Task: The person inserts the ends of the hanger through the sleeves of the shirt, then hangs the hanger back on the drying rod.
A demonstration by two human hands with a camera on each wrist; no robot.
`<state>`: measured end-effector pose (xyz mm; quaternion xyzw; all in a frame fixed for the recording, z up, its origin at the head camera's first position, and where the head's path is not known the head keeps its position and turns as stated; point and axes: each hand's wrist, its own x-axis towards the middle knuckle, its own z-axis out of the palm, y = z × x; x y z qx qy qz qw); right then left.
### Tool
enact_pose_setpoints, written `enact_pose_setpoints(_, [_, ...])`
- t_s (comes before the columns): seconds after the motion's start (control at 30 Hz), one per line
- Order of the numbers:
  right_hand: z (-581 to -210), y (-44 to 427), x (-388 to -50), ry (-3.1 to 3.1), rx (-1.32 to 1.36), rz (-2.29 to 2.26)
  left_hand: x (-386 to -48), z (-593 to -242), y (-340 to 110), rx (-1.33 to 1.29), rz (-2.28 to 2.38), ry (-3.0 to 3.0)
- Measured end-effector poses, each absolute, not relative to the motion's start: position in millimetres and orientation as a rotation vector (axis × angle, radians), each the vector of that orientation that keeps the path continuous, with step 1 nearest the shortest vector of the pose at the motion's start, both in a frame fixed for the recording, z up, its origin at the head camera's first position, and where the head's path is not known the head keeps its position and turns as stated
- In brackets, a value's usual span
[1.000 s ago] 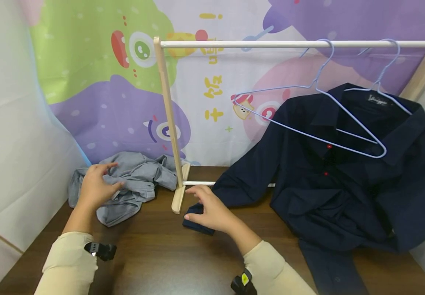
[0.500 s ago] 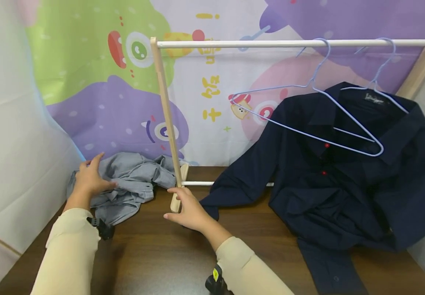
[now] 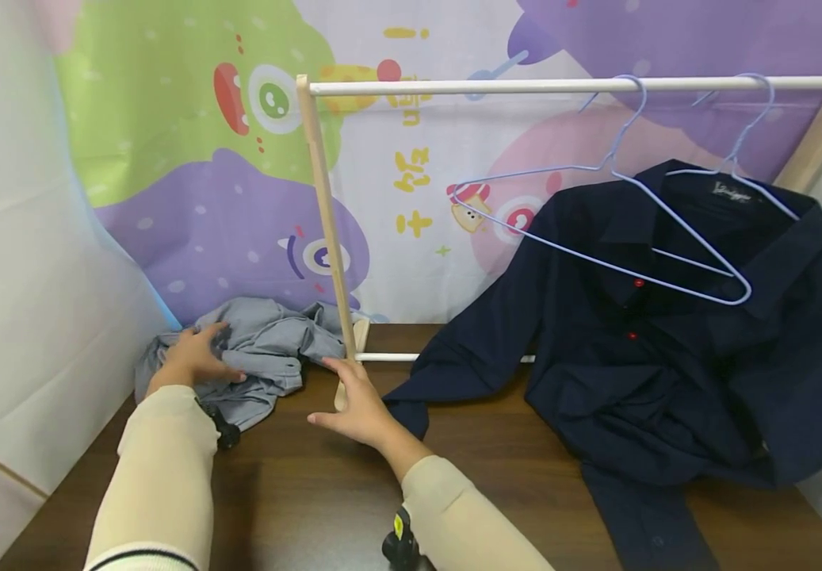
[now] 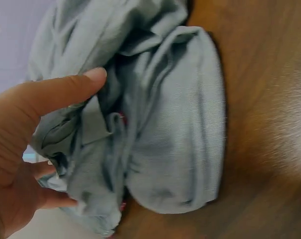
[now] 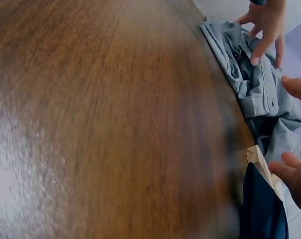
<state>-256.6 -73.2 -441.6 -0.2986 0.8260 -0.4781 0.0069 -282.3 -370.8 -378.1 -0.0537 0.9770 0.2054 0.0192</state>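
Observation:
A crumpled grey garment [image 3: 261, 341] with buttonhole-like details lies on the table at the back left. My left hand [image 3: 196, 355] reaches into its left side. In the left wrist view, thumb and fingers of the left hand [image 4: 36, 124] are spread apart around loose folds of the grey cloth [image 4: 175, 124]; fingertips are partly hidden behind it. My right hand [image 3: 361, 408] hovers beside the rack's left foot, fingers spread and holding nothing. Just right of it lies a sleeve end of the dark navy shirt [image 3: 596, 396]. In the right wrist view, its thumb and fingertips [image 5: 287, 169] show at the right edge.
A clothes rack stands at the back, with a white rail [image 3: 453, 86] and a wooden left post [image 3: 326, 214]. An unloaded blue wire hanger [image 3: 539, 236] hangs there; a second hanger [image 3: 742, 151] sits inside the navy shirt's collar. Brown table [image 3: 311, 507] extends in front.
My left hand has moved down onto the grey garment. My right hand has shifted left, off the navy sleeve end toward the rack's foot.

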Motion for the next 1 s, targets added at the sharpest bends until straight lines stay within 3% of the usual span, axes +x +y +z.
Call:
enact_pose_setpoints(0.3, [-445.8,-81.4,-252.5,2.607,-0.932,-1.550,-282.9,-395.5,-378.8,-0.052,0.532,3.238])
enact_pose_setpoints(1.0, [-444.7,-86.6,-245.3,2.555,-0.789,-1.782,-248.5,-385.7,-365.6,0.148,0.613,3.375])
